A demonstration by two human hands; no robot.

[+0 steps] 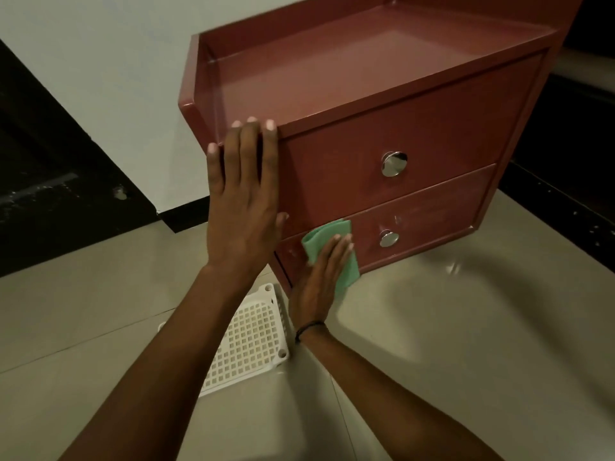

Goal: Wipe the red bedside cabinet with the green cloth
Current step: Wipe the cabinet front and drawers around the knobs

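Note:
The red bedside cabinet (416,128) stands on the tiled floor, with two drawers that each carry a round chrome knob. My left hand (243,197) lies flat against its front left corner, fingertips hooked over the top edge. My right hand (319,277) presses the folded green cloth (327,237) against the left part of the lower drawer front, left of the lower knob (388,238). The palm covers the cloth's lower part.
A white perforated plastic tray (253,341) lies on the floor beneath my forearms, close to the cabinet's front left foot. A white wall with black skirting runs behind the cabinet. A dark doorway is at the left. Pale floor tiles spread to the right.

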